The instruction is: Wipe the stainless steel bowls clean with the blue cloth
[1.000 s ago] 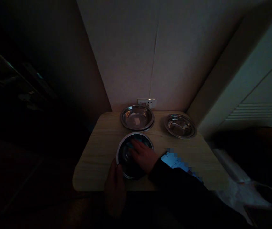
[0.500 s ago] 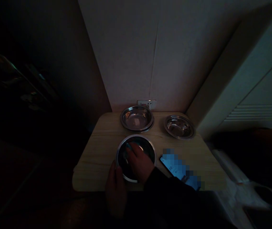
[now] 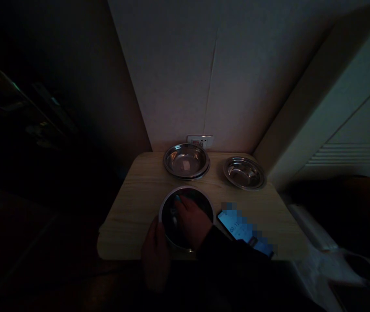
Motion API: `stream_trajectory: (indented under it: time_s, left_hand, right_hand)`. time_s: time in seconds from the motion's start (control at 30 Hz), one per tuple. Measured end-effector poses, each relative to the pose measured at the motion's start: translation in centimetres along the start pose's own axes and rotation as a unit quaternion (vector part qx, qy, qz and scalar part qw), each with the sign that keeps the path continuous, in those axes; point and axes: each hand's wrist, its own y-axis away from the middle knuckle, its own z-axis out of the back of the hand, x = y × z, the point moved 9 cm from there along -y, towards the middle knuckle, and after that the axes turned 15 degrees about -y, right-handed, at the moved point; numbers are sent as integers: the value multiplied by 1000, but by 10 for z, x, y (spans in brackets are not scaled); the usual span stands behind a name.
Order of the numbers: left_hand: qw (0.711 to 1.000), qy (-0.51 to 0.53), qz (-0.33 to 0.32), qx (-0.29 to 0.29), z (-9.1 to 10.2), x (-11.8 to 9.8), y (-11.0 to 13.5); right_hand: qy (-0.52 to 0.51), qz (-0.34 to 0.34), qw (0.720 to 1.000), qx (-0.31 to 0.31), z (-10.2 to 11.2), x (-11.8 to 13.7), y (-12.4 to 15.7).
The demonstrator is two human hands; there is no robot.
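- Grips left rim of metal bowl [image 3: 176, 232] with left hand [image 3: 155, 256], at front of table [image 3: 131, 208].
- Reaches into bowl with right hand [image 3: 192, 220], fingers bent at bluish item [image 3: 177, 198]; cannot tell grasp.
- Lies rightward, screen lit: phone [image 3: 241, 232].

The room is dim, its left side sunk almost into black. A pale wall [image 3: 168, 73] closes off the far side, split by a thin vertical seam [image 3: 210, 71], with a white socket plate [image 3: 208, 139] low down. Against it stands a small light wood-grain table [image 3: 129, 212] with rounded corners. On the right, a pale panel [image 3: 344, 104] carries horizontal slats [image 3: 367, 154] (perhaps a cabinet door). Near right, a patch of whitish floor [image 3: 321, 271] shows; faint glints mark the dark far left.
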Motion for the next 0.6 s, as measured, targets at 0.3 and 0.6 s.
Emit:
stream_trajectory:
  time_s: [0.3,0.6]
  left_hand:
    - [998,23,-23,44,2,-4,-9]
    - [989,94,17,114,-9,-2,-5]
  right_hand:
    - [-52,97,972,206,-7,16,15]
    - [-81,13,996,40,-1,15,-6]
